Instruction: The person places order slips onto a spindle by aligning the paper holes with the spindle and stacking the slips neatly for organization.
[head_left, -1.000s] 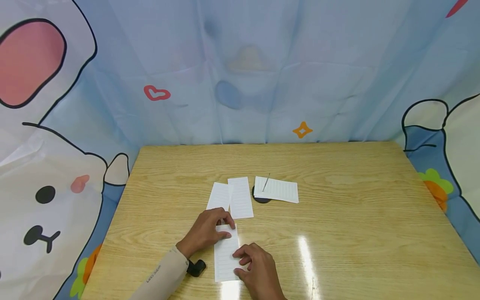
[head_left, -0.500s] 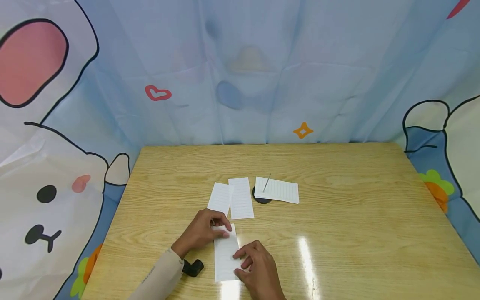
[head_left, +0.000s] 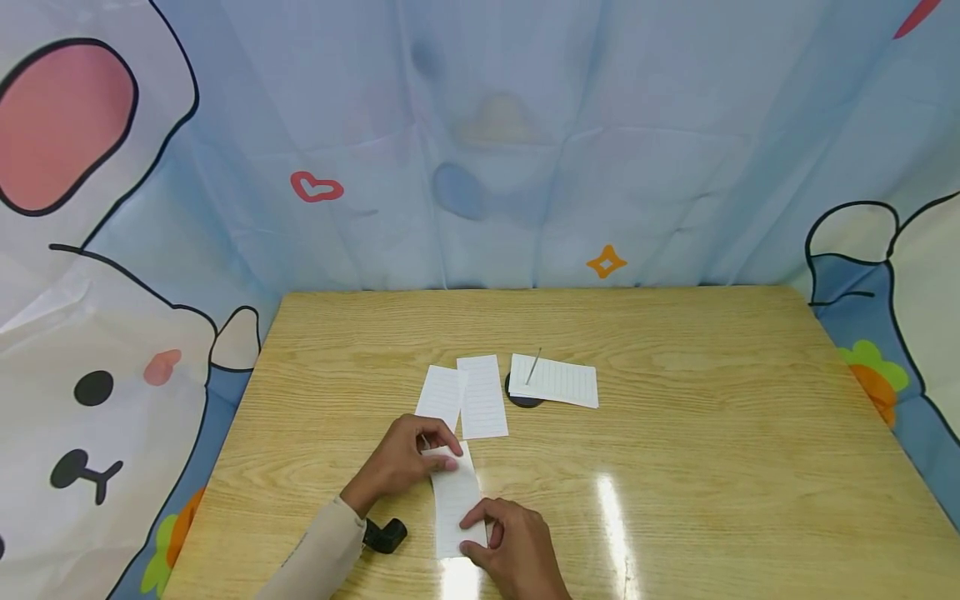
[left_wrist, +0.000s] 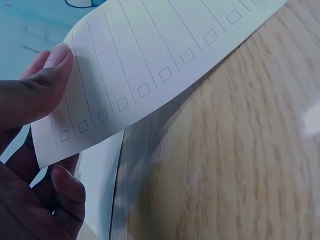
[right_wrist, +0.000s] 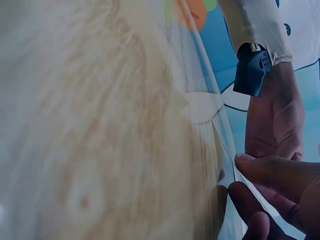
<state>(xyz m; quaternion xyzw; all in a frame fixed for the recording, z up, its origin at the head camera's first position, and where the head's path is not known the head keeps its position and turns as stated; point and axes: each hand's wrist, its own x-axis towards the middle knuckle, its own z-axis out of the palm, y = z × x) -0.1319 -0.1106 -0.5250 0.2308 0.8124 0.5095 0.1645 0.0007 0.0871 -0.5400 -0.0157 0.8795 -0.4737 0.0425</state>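
A narrow white lined checklist sheet lies between both hands near the table's front. My left hand pinches its far end. In the left wrist view, the thumb is on top of the sheet, fingers are beneath, and that end is raised off the wood, showing a row of small checkboxes. My right hand pinches the near right edge with thumb and forefinger. The right wrist view shows the sheet almost edge-on, partly hidden by the right hand.
Two white sheets overlap behind the left hand, the right one lying over the left one. Farther right, a stack of lined sheets sits over a black round base, with a thin metal spike rising from it. A printed curtain hangs behind.
The sheet has shifted slightly away and to the right at its near end. My right hand's fingertips have moved onto its edge, while the left hand keeps its pinch, having moved slightly left.
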